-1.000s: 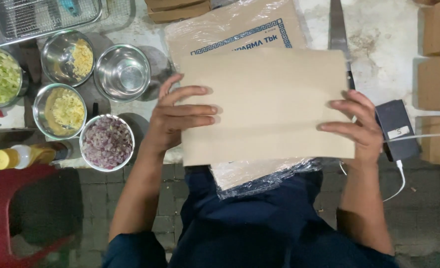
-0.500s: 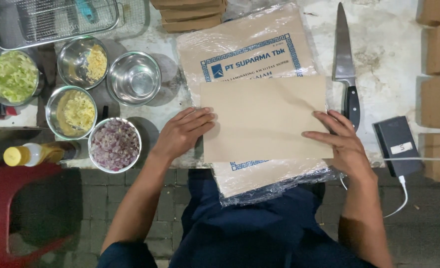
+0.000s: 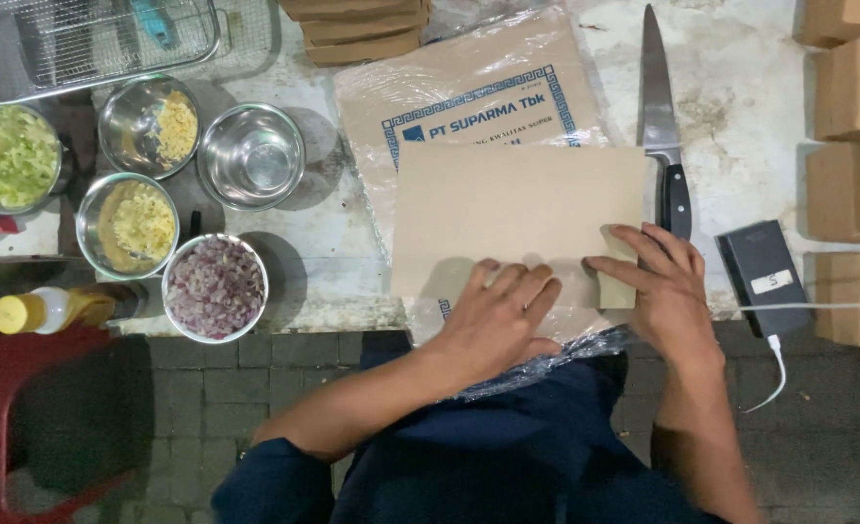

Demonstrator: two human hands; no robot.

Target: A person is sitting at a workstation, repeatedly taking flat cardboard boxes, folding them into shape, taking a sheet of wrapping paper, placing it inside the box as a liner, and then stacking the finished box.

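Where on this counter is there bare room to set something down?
Bare counter lies between the knife and the brown boxes, and a smaller patch between the empty steel bowl and the wrapped paper pack. The left end, full of bowls, is crowded.

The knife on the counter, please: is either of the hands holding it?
No. The knife lies untouched beside the brown paper sheet, and the left hand and right hand both press on the sheet.

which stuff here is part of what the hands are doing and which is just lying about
In use: brown paper sheet, left hand, right hand, plastic-wrapped paper pack.

Lying about: knife, metal bowls, yellow-capped bottle, power bank, wire rack.
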